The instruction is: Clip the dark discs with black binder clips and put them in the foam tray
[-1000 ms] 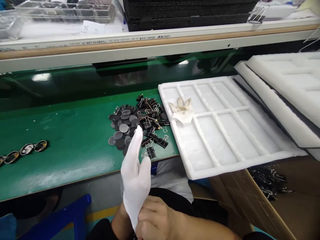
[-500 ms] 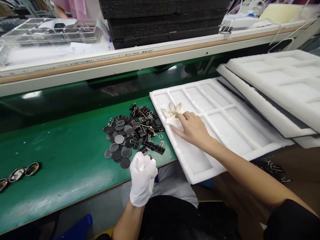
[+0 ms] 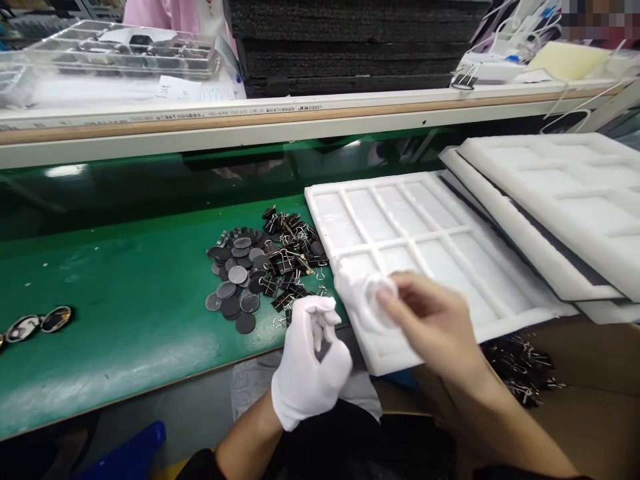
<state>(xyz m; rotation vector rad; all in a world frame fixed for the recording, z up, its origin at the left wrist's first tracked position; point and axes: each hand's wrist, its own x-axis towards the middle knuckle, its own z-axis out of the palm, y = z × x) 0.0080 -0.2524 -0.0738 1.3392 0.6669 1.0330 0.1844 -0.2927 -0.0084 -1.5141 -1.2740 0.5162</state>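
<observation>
My left hand (image 3: 314, 357) wears a white glove. Its fingers curve inward with a gap to the thumb, and nothing shows between them. My bare right hand (image 3: 435, 313) pinches a second white glove (image 3: 367, 293), smeared by motion, its round cuff facing the fingers. That glove is over the near left part of a white foam tray (image 3: 345, 220) divided into compartments. Beyond my left hand lie a pile of black binder clips (image 3: 287, 260) and a heap of dark round discs (image 3: 237, 275), both on the green tabletop (image 3: 125, 287).
More foam trays (image 3: 550, 167) are stacked at the right. Below them a cardboard box (image 3: 595, 367) holds more binder clips (image 3: 520, 367). Round framed pieces (image 3: 57, 319) lie at far left. A shelf rail (image 3: 200, 127) crosses behind, carrying a clear compartment box (image 3: 145, 63) and black foam sheets (image 3: 350, 47).
My right hand has picked the white glove up off the tray and brought it nearer to me. My left hand has turned and opened from a fist, moving slightly right.
</observation>
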